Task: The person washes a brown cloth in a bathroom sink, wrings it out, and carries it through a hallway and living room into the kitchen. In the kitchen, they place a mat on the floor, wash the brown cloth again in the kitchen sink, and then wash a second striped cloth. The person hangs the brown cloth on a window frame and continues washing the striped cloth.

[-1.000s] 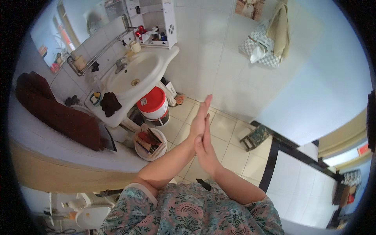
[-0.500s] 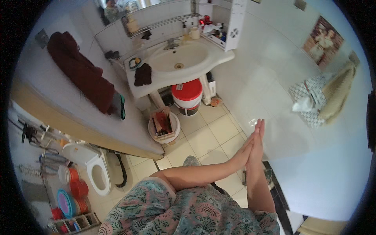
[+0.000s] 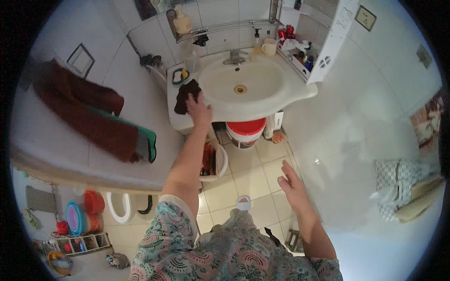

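My left hand [image 3: 199,111] reaches over the left side of the white washbasin [image 3: 281,100]. Its spread fingertips rest on or just over a crumpled dark brown cloth [image 3: 185,97], which lies flat on the basin's ledge; a firm grip is not visible. Behind the cloth sits a soap dish [image 3: 179,76] with a pale and a yellow piece in it. Well below the basin and to the right, my right hand [image 3: 291,186] hangs in the air, fingers stretched out and thumb apart, holding nothing. The metal tap [image 3: 234,58] stands at the basin's back rim.
Under the basin stand a red-lidded white bucket [image 3: 245,133] and a white bin [image 3: 221,165]. A white shelf cabinet [image 3: 328,47] borders the basin's right, near a cream mug [image 3: 269,47]. A dark red towel [image 3: 89,117] hangs on the left wall, bags [image 3: 398,182] on the right.
My palms, pressed together before, have come apart. The left hand has moved forward to the brown cloth; the right stays back, lower and open. The view has shifted closer to the basin.
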A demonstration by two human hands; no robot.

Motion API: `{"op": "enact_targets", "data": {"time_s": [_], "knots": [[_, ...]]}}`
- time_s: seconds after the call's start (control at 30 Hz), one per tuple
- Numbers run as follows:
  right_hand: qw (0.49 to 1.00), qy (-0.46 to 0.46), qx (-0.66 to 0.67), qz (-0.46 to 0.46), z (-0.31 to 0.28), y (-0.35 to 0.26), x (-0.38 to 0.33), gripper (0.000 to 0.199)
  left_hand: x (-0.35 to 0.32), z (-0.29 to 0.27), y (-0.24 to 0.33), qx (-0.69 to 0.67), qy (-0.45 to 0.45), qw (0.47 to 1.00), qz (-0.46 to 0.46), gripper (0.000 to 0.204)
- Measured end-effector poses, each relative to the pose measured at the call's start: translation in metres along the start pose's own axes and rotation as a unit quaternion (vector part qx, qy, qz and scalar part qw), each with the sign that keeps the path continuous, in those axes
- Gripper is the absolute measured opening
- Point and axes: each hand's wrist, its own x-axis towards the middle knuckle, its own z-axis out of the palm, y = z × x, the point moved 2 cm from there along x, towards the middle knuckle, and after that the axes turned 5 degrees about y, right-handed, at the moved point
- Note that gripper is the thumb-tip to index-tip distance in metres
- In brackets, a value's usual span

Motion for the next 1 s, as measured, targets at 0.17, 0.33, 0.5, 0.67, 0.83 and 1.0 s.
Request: {"op": "enact_targets", "data": {"time_s": [0.17, 0.33, 0.5, 0.67, 0.83, 1.0], "knots": [[1.0, 0.009, 0.013, 0.021, -0.001, -0.009, 0.067, 0.048, 0.063, 0.019, -0.019, 0.098, -0.107, 0.977, -0.154, 0.057], [0.997, 0.041, 0.011, 0.058, -0.027, -0.01, 0.101, 0.041, 0.081, 0.037, -0.025, -0.052, -0.11, 0.985, -0.124, 0.015], [0.991, 0.11, 0.017, 0.068, -0.077, 0.002, 0.122, 0.036, 0.064, 0.038, 0.012, -0.621, -0.23, 0.678, -0.319, 0.016], [0.979, 0.185, 0.046, 0.076, -0.123, -0.001, 0.118, 0.035, 0.018, 0.009, 0.055, -0.794, -0.31, 0.454, -0.262, 0.024], [0.97, 0.221, 0.05, 0.091, -0.16, 0.004, 0.094, 0.034, -0.011, 0.015, 0.094, -0.801, -0.361, 0.403, -0.257, 0.025], [0.975, 0.201, 0.034, 0.092, -0.165, 0.003, 0.092, 0.036, -0.033, 0.045, 0.113, -0.748, -0.405, 0.439, -0.288, 0.024]]}}
